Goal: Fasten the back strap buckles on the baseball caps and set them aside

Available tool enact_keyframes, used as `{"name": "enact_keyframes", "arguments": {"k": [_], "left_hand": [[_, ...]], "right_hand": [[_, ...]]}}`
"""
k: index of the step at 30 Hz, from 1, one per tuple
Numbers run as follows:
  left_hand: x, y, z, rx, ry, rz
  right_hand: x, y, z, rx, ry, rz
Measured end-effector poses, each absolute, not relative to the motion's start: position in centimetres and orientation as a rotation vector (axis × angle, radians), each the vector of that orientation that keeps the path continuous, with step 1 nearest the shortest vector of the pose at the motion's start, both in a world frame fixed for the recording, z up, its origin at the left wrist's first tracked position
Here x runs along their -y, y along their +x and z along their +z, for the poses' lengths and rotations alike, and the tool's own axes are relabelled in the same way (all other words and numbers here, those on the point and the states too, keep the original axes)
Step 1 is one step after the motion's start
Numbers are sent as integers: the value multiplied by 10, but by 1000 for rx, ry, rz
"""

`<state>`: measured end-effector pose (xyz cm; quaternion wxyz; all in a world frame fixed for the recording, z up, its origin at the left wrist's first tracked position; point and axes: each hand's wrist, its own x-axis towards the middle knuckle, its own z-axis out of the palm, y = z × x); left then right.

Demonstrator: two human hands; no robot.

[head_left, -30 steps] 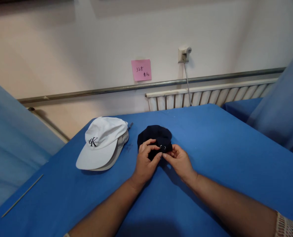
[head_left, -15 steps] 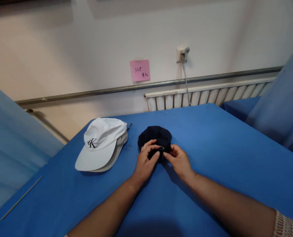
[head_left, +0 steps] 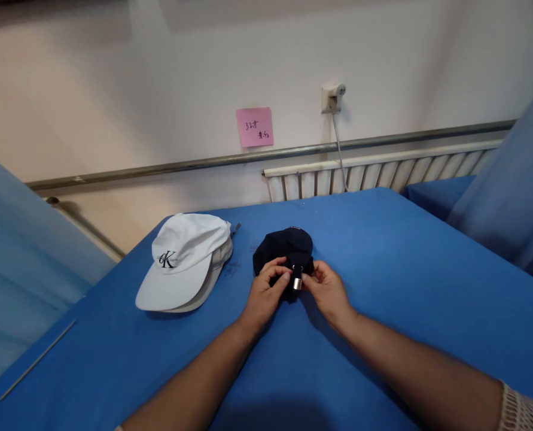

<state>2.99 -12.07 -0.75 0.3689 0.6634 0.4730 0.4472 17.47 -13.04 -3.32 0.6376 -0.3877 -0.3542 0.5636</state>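
Observation:
A black cap rests on the blue-covered table, its strap side turned toward me. My left hand pinches the cap's near edge left of the strap. On the other side, my right hand grips the edge between thumb and fingers. Between the two hands a short black strap with a shiny metal end hangs down over the edge. The fingertips of both hands are partly hidden by the dark fabric. To the left lies a white cap with black lettering, stacked on a greyish one.
The blue table stands against a wall with a metal rail and a radiator. A thin stick lies near the left edge. Light blue curtains hang at both sides. A pink note is on the wall.
The strap's metal end now hangs out toward me, where a small buckle showed between my fingers before. My right hand has shifted slightly to the right. The white cap has not moved.

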Motion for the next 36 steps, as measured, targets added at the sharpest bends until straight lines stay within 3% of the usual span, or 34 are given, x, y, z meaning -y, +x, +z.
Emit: {"name": "enact_keyframes", "arguments": {"k": [36], "left_hand": [[119,41,-8,-1373,1499,1079]], "right_hand": [[139,178,-41,1230,-1193,834]]}}
